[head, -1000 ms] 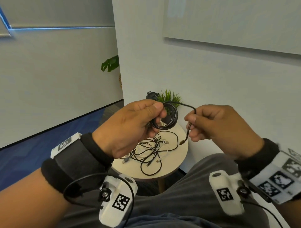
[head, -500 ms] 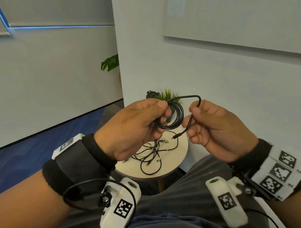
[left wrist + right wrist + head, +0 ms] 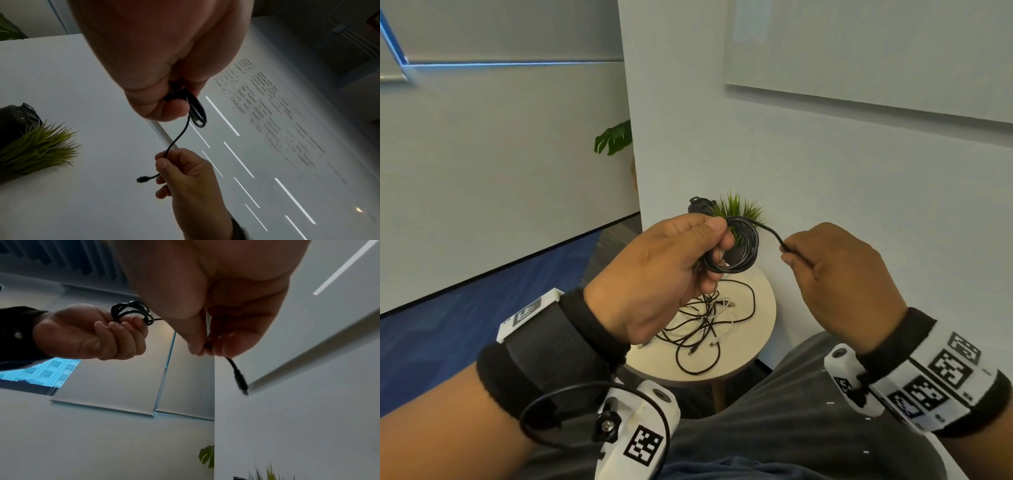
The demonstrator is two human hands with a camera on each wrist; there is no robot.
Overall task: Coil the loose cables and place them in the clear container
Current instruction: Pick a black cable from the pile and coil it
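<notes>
Round table (image 3: 763,308) under tangled cables (image 3: 702,325)

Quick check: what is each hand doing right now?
Left hand: grips the black coil.
Right hand: pinches the coil's free end.

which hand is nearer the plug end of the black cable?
Right. The right hand pinches the black cable just behind the plug; the left hand is further along, gripping the coil.
</notes>
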